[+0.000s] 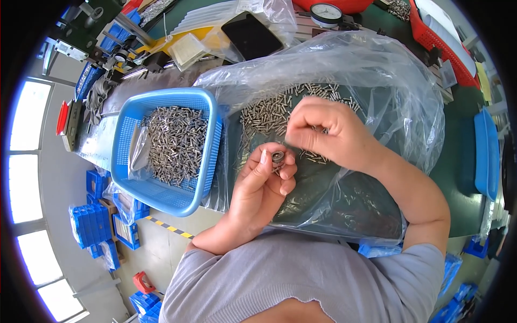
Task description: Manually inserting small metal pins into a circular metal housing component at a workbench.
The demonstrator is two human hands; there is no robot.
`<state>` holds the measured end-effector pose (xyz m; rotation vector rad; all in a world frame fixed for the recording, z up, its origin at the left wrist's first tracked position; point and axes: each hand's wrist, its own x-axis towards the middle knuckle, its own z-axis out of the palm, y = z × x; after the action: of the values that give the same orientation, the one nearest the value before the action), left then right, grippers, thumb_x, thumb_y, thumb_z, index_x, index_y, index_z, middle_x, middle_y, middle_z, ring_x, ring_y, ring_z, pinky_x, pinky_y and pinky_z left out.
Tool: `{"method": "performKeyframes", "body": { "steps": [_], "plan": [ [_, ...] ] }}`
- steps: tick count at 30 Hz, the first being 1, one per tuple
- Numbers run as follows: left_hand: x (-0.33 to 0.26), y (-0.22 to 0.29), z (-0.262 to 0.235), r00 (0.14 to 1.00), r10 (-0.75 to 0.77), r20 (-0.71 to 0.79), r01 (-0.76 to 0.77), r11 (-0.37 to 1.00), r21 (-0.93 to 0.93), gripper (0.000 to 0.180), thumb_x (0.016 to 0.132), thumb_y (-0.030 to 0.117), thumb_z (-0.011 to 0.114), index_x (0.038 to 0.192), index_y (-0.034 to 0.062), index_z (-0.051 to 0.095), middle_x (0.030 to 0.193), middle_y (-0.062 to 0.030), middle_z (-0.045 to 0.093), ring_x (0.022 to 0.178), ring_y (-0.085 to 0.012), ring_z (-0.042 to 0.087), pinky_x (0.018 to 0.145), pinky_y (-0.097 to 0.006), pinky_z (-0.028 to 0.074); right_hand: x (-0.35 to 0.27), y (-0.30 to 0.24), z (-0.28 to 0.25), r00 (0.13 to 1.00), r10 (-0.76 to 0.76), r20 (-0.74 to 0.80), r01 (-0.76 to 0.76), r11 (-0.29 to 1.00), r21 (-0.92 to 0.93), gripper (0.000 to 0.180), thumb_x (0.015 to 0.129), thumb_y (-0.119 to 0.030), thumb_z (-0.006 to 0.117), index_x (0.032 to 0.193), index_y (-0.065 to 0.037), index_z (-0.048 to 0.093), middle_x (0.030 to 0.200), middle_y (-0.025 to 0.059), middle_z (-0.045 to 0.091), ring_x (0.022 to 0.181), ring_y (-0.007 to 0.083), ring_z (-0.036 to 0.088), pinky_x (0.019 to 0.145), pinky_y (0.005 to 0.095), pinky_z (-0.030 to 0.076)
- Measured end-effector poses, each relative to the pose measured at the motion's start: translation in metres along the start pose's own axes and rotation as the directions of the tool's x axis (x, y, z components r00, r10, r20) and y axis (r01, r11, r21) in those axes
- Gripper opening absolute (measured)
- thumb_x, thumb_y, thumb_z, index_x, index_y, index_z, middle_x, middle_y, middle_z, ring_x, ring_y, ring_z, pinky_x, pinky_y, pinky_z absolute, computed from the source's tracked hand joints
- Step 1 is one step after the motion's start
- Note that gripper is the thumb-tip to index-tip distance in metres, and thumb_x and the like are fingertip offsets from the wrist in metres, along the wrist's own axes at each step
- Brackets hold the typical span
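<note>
My left hand (261,177) is closed around a small round metal part (277,156) with a ring-shaped end that faces up. Just above it and to the right, my right hand (328,132) is held in a pinch, its fingertips near the round part. Whatever is between those fingertips, if anything, is hidden. Beyond both hands, many small metal pin-like pieces (266,116) lie spread on a clear plastic sheet (371,199). To the left stands a blue basket (211,134) holding a heap of similar small metal pieces (175,142) and a clear plastic bag (141,151).
A black phone (251,35) lies at the back beside plastic bags. Further right is a round dial gauge (326,14). Metal equipment (110,46) stands at the far left. A red basket (441,48) and a blue tray (486,156) sit along the right side.
</note>
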<state>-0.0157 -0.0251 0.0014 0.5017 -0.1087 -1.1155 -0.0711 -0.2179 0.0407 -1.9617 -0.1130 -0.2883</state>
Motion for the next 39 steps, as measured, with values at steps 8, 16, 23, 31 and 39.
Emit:
{"method": "performKeyframes", "body": {
  "steps": [8,16,23,31,39],
  "plan": [
    [0.001,-0.001,0.004,1.0,0.003,-0.013,-0.004,1.0,-0.013,0.027,0.098,0.025,0.047,0.117,0.0062,0.051,0.1,-0.0076,0.047,0.077,-0.0115,0.039,0.061,-0.022,0.036,-0.005,0.017,-0.001,0.981,-0.169,0.094,0.192,0.825,-0.531,0.014,0.065,-0.006,0.071,0.077,-0.006,0.065,0.08,0.0051,0.054,0.079,0.0249,0.053,0.069,0.0364,0.046],
    [0.0,0.001,0.003,1.0,-0.013,-0.001,0.013,1.0,0.004,0.022,0.098,0.022,0.048,0.113,0.0073,0.052,0.1,-0.008,0.052,0.079,-0.0126,0.044,0.066,-0.025,0.039,-0.004,0.014,0.0,0.979,-0.176,0.107,0.206,0.806,-0.555,0.008,0.067,-0.009,0.069,0.072,-0.009,0.063,0.076,0.0044,0.054,0.079,0.0242,0.054,0.069,0.0367,0.046],
    [-0.002,0.002,0.003,0.999,-0.034,-0.01,0.034,0.999,-0.012,0.02,0.096,0.022,0.052,0.11,0.0088,0.053,0.095,-0.0074,0.054,0.075,-0.0123,0.045,0.062,-0.025,0.039,0.001,0.002,0.002,0.99,-0.135,-0.03,0.127,0.976,-0.179,0.016,0.072,-0.005,0.07,0.08,-0.005,0.056,0.074,0.0052,0.055,0.071,0.0248,0.052,0.064,0.0344,0.042],
    [-0.002,0.003,0.004,0.998,-0.063,-0.031,0.063,0.998,-0.001,0.02,0.095,0.025,0.054,0.11,0.0112,0.053,0.094,-0.0068,0.055,0.074,-0.012,0.046,0.061,-0.024,0.039,-0.002,0.001,0.012,0.933,-0.358,-0.027,0.344,0.913,-0.219,0.016,0.073,-0.005,0.069,0.081,-0.006,0.055,0.078,0.0059,0.057,0.07,0.0248,0.052,0.064,0.0337,0.042],
    [-0.002,0.002,0.003,0.997,-0.073,-0.039,0.073,0.997,-0.003,0.02,0.095,0.024,0.054,0.109,0.0103,0.053,0.093,-0.0057,0.056,0.074,-0.0109,0.047,0.061,-0.024,0.039,-0.002,-0.001,0.014,0.923,-0.381,-0.043,0.358,0.897,-0.259,0.013,0.073,-0.01,0.068,0.08,-0.007,0.058,0.076,0.0048,0.057,0.073,0.025,0.055,0.063,0.0353,0.046]
  ]
}}
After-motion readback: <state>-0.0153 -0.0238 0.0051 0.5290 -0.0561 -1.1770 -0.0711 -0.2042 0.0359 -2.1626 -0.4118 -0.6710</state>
